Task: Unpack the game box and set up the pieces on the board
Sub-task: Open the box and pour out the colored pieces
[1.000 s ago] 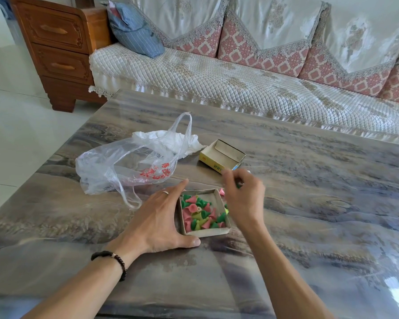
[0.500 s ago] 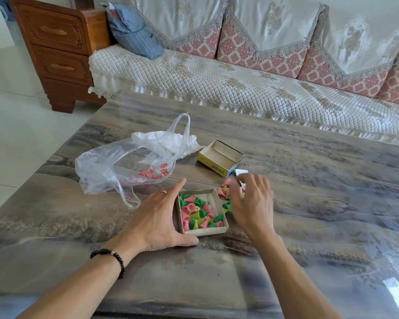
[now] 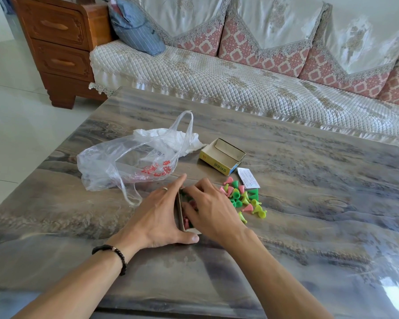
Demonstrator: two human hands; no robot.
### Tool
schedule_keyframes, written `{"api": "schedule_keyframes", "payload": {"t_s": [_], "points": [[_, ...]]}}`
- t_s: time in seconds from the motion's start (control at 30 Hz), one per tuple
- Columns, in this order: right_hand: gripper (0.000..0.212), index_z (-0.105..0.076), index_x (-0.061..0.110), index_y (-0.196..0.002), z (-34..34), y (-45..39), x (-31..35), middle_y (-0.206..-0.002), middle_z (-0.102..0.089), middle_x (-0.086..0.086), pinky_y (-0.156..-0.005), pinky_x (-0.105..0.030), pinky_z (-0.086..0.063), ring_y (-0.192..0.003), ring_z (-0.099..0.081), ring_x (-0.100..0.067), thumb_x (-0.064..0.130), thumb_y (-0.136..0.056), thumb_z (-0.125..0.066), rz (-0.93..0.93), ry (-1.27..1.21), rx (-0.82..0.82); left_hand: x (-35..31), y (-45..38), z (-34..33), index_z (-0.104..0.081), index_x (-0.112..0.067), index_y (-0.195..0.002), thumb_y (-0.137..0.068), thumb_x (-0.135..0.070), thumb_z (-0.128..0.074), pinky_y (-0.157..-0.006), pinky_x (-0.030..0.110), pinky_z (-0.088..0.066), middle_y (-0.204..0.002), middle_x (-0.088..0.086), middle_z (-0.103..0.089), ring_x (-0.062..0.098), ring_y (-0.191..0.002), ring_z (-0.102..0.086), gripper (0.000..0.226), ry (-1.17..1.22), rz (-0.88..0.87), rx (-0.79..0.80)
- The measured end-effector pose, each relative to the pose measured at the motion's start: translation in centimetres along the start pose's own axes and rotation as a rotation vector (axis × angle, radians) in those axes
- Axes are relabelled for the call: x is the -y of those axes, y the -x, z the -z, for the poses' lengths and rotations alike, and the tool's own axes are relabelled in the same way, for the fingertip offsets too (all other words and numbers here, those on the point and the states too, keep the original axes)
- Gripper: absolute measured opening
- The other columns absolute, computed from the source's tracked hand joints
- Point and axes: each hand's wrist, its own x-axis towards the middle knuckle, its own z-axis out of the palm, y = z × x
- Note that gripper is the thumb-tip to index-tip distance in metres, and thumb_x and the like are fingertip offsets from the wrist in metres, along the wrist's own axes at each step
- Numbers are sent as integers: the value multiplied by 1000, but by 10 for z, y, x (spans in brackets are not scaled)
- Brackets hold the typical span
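Game pieces (image 3: 244, 199), small cones in pink, green and yellow, lie in a loose heap on the marbled table (image 3: 309, 203) just right of centre in the frame. At their upper edge sits a small white printed slip (image 3: 248, 178), and above that, near the middle of the frame, an open yellow box lid (image 3: 221, 156) rests with its hollow side up.

Left of the heap, the cardboard tray (image 3: 181, 212) of the game box is almost hidden between the two hands; a few pink and green pieces show inside it. The left hand (image 3: 157, 215) cups the tray's left side, forefinger stretched along the far edge and thumb laid against the near corner, so it holds the tray in place. The right hand (image 3: 213, 210) is over the tray with its fingers bent down into it; whether they pinch any pieces I cannot tell, since the hand covers them.

A crumpled clear plastic bag (image 3: 134, 162) with red lettering lies to the left of centre, close to the left hand's fingertips. A beaded bracelet (image 3: 115, 255) circles the left wrist. Across the top of the frame runs a quilted sofa (image 3: 217, 79), with a wooden drawer cabinet (image 3: 58, 42) at upper left.
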Motion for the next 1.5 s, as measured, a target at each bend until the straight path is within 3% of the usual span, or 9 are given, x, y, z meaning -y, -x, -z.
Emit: {"api": "schedule_keyframes", "payload": {"t_s": [0.33,0.57,0.7,0.87,1.0,1.17,1.27,1.37,1.5], "points": [[31,-49,11,-74,5,-17,0,-74,-62,-8,-60,-42,-47,-65,-56,-30,31,-97,-46,-103,-98,66,-3,2,2,2,-35,-152,-48,-72,-76,-106,28,-32,-146,0,-41,18,-134,-37,135,-25,16,14],[42,-42,16,-58,25,-21,-9,-51,-44,3,-48,-25,-32,-46,-38,-11,28,-97,-49,-445,-380,-196,-3,2,4,0,-35,-152,-47,-78,-73,-109,31,-31,-150,-3,-38,18,-137,-35,135,-30,15,32],[42,-42,15,-57,33,-10,-46,-48,-44,7,-46,-26,-30,-41,-40,-7,25,-98,-48,-628,-402,-342,-4,2,5,-1,-33,-152,-47,-79,-73,-108,31,-32,-146,-4,-42,17,-132,-39,135,-39,10,28],[33,-51,6,-69,16,11,-76,-63,-55,-5,-50,-39,-42,-52,-48,-26,24,-96,-53,-497,-85,-287,-7,3,6,0,-35,-152,-47,-78,-74,-110,30,-30,-148,-3,-39,16,-134,-37,136,-49,10,23],[30,-54,8,-68,8,13,-75,-70,-51,-3,-46,-36,-41,-53,-46,-24,22,-94,-56,-348,3,-274,-8,3,6,0,-35,-152,-47,-78,-74,-108,29,-30,-148,-3,-39,16,-132,-38,135,-72,9,33],[17,-63,13,-80,8,14,-71,-78,-57,-1,-64,-37,-46,-74,-53,-23,25,-90,-58,-335,105,-265,-8,5,7,4,-32,-153,-52,-74,-74,-111,27,-24,-153,-3,-32,15,-136,-32,134,-105,-30,45],[14,-65,11,-81,16,13,-43,-77,-59,-2,-61,-32,-44,-73,-53,-22,19,-88,-57,-165,38,-339,-6,2,5,7,-31,-152,-53,-74,-70,-116,28,-19,-156,-4,-26,13,-141,-23,133,-141,-43,62],[21,-64,13,-81,14,14,-13,-77,-60,-1,-62,-32,-44,-74,-56,-22,28,-88,-51,22,86,-156,-4,1,3,10,-30,-152,-51,-76,-67,-117,29,-18,-157,-3,-25,12,-143,-20,135,-146,-43,61],[23,-62,16,-75,11,12,-7,-70,-61,1,-70,-36,-41,-71,-58,-25,34,-85,-52,7,246,-113,-5,2,3,10,-29,-153,-50,-74,-69,-115,27,-19,-156,-4,-26,11,-141,-23,137,-112,-52,50]]}}
